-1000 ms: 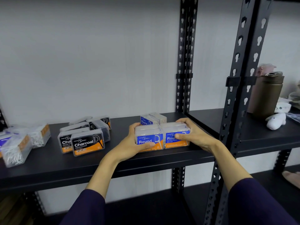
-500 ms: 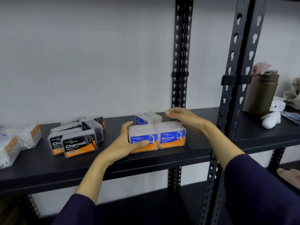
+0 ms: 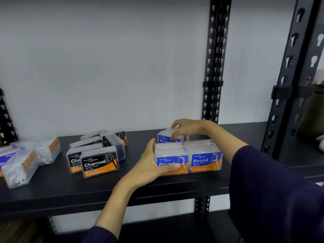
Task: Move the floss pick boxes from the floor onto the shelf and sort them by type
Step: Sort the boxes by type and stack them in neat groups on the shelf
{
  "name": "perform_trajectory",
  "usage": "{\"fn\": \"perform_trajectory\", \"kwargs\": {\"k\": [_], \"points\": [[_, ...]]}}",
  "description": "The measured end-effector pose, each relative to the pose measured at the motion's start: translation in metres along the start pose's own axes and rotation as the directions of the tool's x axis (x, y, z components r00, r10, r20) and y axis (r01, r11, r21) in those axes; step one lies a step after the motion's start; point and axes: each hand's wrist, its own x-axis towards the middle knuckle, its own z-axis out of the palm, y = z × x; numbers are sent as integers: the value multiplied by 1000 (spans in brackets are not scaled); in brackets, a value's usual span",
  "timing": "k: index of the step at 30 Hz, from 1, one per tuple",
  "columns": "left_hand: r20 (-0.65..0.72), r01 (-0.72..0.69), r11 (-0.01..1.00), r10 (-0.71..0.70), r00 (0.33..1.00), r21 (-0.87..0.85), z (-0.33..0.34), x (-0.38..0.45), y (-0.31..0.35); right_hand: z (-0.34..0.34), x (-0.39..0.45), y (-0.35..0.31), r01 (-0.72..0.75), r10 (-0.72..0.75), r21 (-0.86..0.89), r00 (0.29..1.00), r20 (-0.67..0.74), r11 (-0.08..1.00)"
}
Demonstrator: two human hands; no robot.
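Two blue "Round" floss boxes stand side by side near the front of the black shelf (image 3: 52,193). My left hand (image 3: 154,165) grips the left one (image 3: 172,161), thumb across its front. The right one (image 3: 206,161) stands free. Behind them sits a third Round box (image 3: 165,138), and my right hand (image 3: 185,128) curls over its top, fingertips on the lid. Several black "Charcoal" boxes (image 3: 100,163) are grouped to the left. Clear boxes with white picks (image 3: 21,165) lie at the far left.
Black perforated uprights (image 3: 213,67) rise behind and to the right of the Round boxes. A brown container (image 3: 313,113) and a white object stand on the neighbouring shelf at the right edge. A lower shelf runs beneath.
My right hand left the right front Round box, rose and reached back to the third Round box behind. My left hand stayed on the left front box.
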Motion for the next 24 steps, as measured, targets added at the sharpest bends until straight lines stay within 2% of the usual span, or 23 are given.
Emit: {"fn": "perform_trajectory", "kwargs": {"k": [4,6,15,20,24], "points": [[-8,-66,997,67,998,30,0,1,-3,0,-6,9,101,-127,239,987,97,966],[-9,-106,993,106,994,49,0,1,-3,1,-5,13,141,-177,274,978,111,951],[-14,-74,996,75,997,55,-1,2,-6,-9,-7,27,163,-170,190,985,19,968],[-35,-84,994,86,996,63,0,2,-5,-17,-18,53,23,-20,76,999,-42,997],[-42,-74,993,78,996,91,0,2,-3,-19,-31,61,-36,36,72,999,-10,997]]}}
